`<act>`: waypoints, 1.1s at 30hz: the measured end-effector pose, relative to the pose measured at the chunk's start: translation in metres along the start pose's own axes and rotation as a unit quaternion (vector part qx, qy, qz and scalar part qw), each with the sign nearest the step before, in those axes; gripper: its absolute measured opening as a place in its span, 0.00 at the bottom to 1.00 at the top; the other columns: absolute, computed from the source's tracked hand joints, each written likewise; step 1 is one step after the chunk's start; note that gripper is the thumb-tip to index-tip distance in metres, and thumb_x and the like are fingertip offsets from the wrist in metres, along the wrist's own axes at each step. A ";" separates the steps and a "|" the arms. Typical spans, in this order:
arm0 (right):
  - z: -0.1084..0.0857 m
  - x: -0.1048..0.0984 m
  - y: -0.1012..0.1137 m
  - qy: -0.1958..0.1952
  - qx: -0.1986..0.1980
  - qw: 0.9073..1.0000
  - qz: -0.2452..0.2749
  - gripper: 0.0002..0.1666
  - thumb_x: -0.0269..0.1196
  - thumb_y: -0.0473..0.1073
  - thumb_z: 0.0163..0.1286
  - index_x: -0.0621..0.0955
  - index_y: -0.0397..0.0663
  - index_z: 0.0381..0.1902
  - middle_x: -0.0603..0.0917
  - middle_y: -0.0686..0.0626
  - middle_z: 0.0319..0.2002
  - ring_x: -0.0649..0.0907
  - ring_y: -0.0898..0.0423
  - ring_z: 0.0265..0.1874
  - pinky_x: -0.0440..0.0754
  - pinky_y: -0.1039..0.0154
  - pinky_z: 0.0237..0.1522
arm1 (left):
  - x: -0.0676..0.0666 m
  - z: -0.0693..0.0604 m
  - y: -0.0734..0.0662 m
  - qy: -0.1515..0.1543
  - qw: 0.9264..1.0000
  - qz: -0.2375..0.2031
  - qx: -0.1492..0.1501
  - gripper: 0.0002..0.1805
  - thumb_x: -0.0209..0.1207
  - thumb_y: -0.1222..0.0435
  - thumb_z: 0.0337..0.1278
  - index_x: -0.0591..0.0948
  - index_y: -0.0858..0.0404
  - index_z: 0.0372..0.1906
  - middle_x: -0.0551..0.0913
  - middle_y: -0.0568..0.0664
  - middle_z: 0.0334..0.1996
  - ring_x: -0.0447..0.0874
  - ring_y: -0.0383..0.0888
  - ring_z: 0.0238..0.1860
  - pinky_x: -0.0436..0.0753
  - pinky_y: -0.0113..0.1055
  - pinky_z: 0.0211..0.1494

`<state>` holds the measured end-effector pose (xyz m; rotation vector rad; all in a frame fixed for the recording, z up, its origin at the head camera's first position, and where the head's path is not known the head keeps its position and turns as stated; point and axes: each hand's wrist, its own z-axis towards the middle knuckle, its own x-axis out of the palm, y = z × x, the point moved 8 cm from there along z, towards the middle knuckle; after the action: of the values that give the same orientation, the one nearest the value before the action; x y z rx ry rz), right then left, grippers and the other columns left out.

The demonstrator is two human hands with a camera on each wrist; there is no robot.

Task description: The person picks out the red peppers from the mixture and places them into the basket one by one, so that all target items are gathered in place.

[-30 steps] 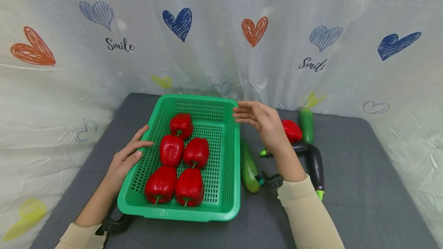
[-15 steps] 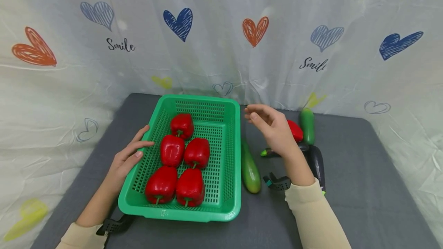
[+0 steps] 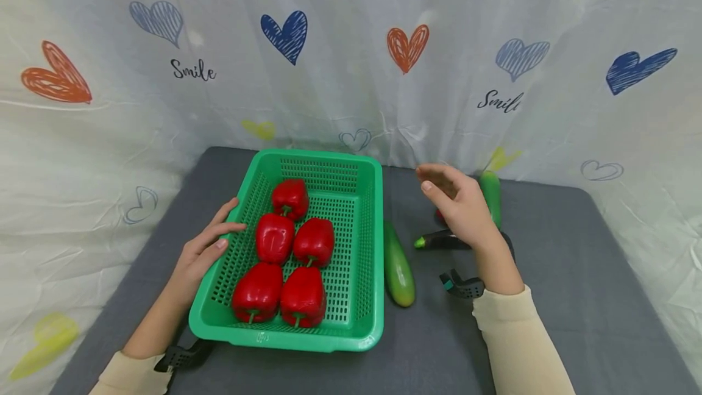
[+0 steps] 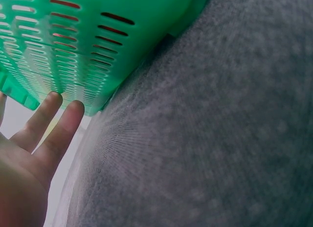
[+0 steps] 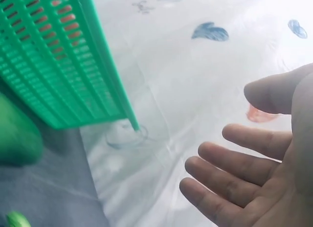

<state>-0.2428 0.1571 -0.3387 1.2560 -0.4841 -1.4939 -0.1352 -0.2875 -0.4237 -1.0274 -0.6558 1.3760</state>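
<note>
A green perforated plastic basket [image 3: 296, 341] holds several red bell peppers [image 3: 274, 238]. My left hand [image 3: 198, 256] rests on its left rim, with the index finger and thumb lying over the edge. In the left wrist view, straight fingers [image 4: 61, 131] lie along the basket's outer wall. To the right of the basket, my right hand [image 3: 463, 207] hangs in the air, holding nothing. Its fingers [image 5: 234, 163] are spread and gently bent. Beneath and behind it, a black eggplant [image 3: 441, 240] and a red bell pepper [image 3: 439, 217] are partly hidden.
A green zucchini [image 3: 399, 268] lies along the basket's right side. Another green zucchini [image 3: 491, 192] is farther back to the right, near a mostly covered second eggplant [image 3: 509, 245]. Grey cloth [image 3: 570, 273] covers the table; a white curtain [image 3: 351, 66] with hearts hangs behind.
My right hand has moved rightward from the basket's right rim, coming over the eggplants and red bell pepper. My left hand and the basket have stayed in place.
</note>
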 end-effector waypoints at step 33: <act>-0.020 -0.060 -0.080 0.057 0.179 0.973 -0.132 0.43 0.66 0.53 0.81 0.65 0.43 0.85 0.67 0.36 0.82 0.67 0.33 0.80 0.65 0.33 0.77 | 0.000 0.001 -0.004 0.002 1.000 0.002 0.010 0.20 0.43 0.80 0.78 0.79 0.80 0.63 0.57 0.63 0.87 0.50 0.50 0.88 0.61 0.31 0.78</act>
<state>-0.2698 0.2436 -0.3850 1.7353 -0.5431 -1.5870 -0.1341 -0.2866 -0.4195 -1.0164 -0.6346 1.3815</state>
